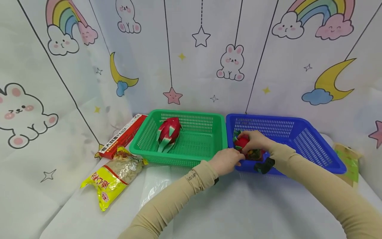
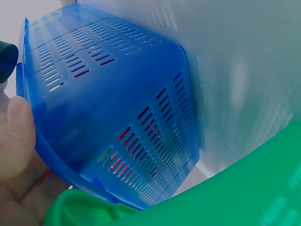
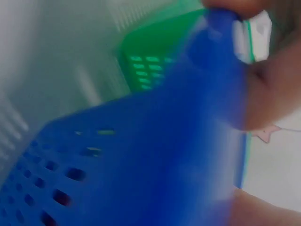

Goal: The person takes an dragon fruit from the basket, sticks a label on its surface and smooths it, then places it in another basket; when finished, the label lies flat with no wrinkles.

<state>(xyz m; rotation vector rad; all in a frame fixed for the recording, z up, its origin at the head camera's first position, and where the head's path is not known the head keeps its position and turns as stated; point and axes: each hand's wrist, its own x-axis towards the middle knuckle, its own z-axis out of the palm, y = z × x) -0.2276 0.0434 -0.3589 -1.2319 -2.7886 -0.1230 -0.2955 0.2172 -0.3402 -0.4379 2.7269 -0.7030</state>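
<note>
Inside the near-left corner of the blue basket (image 1: 274,126), the red dragon fruit (image 1: 242,142) is pinched by the right hand (image 1: 257,142); the rim there is gripped by the left hand (image 1: 225,161). Light, firm handling is expected, best held round its middle.

“PASTA” on red box (image 1: 122,135), “通心粉” on yellow bag (image 1: 117,176)

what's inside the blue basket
The blue basket holds a red item with green tips and something brownish beside it. The right hand partly covers both, hiding their full shapes.
</note>
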